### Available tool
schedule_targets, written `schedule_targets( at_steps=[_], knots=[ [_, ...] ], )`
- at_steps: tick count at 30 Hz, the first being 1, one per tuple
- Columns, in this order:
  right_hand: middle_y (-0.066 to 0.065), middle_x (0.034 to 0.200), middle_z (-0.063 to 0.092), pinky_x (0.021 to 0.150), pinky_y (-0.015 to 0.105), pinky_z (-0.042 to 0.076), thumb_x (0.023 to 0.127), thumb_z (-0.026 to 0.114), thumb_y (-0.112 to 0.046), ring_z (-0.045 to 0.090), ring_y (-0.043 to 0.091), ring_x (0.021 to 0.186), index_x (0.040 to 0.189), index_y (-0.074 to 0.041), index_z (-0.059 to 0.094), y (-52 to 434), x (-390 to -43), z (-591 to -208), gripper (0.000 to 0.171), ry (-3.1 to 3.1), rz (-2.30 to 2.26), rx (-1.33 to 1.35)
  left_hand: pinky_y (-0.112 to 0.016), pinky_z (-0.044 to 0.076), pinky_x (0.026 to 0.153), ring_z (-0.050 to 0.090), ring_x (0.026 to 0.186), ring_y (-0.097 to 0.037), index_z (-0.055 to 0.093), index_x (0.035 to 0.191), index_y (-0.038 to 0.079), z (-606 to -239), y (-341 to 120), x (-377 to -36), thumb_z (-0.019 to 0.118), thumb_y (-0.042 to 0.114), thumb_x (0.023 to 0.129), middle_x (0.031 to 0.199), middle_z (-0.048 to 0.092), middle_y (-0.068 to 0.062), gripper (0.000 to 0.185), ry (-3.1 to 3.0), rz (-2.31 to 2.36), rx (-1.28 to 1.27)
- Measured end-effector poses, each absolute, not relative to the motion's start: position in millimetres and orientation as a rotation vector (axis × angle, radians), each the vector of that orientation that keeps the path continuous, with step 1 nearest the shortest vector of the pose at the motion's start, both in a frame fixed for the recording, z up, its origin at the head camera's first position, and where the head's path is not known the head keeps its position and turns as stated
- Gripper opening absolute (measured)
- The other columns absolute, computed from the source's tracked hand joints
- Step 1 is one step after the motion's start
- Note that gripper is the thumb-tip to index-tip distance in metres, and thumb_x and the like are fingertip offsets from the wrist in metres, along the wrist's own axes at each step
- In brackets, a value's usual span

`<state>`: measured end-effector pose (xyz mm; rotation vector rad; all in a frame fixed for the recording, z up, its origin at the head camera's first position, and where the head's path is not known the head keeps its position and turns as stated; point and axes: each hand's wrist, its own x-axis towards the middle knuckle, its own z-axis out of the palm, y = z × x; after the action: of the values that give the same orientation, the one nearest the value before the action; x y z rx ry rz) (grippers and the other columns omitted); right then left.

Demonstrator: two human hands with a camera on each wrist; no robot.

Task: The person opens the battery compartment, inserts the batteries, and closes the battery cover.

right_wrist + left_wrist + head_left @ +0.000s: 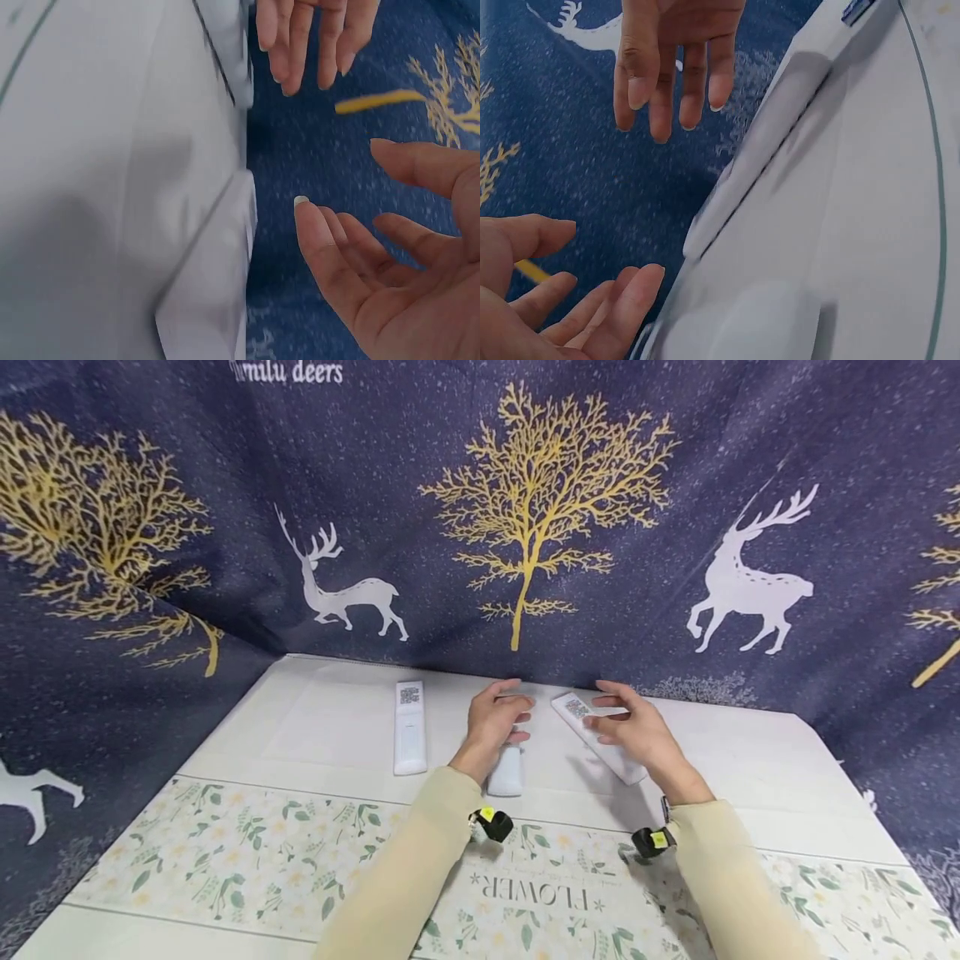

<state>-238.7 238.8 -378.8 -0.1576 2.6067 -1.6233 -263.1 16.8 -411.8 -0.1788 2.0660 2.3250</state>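
Three slim white bars lie on the table. The left bar (410,739) and the slanted right bar (618,763) each show a QR code at the far end. My left hand (493,722) hovers over the middle bar (506,775), hiding its far end. Over the right bar, my right hand (637,731) covers part of its edge from the head camera. In the left wrist view, the left hand (562,315) has loosely bent, spread fingers and holds nothing. The right hand (397,262) likewise has an empty gap between thumb and fingers in the right wrist view.
A white table (322,727) carries a floral strip (277,843) with the word FLOWER across its nearer part. Behind its far edge hangs a dark blue cloth (442,602) printed with gold trees and white deer. Each wrist wears a black strap.
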Motion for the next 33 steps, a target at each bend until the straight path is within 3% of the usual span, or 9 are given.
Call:
schedule_targets(
  at_steps=[14,26,33],
  knots=[
    [0.028,0.153,0.049,0.092,0.039,0.063,0.103,0.072,-0.018,0.059,0.043,0.128,0.168,-0.005,0.026,286.9,-233.3,-387.4,0.081,2.689,-1.482,-0.107,-0.047,0.066,0.080,0.072,0.111,-0.041,0.058,0.150,0.007,-422.0,67.7,-261.6,0.076,0.005,0.092,0.118,0.073,-0.016,0.061,1.894,2.373,-0.190],
    [0.033,0.151,0.050,0.085,0.029,0.062,0.103,0.073,-0.017,0.060,0.047,0.126,0.166,0.001,0.025,293.7,-245.0,-397.4,0.081,2.693,-1.441,-0.125,-0.048,0.067,0.078,0.070,0.105,-0.038,0.053,0.157,0.015,-424.8,86.5,-263.6,0.079,0.007,0.089,0.108,0.064,-0.011,0.073,1.872,2.349,-0.294],
    [0.034,0.151,0.049,0.089,0.038,0.061,0.103,0.072,-0.016,0.057,0.051,0.129,0.166,0.003,0.023,295.7,-247.6,-402.3,0.082,2.696,-1.362,-0.130,-0.048,0.067,0.077,0.071,0.107,-0.039,0.049,0.159,0.014,-427.4,83.9,-268.7,0.079,0.006,0.089,0.122,0.065,-0.017,0.077,1.790,2.354,-0.293]
  ],
)
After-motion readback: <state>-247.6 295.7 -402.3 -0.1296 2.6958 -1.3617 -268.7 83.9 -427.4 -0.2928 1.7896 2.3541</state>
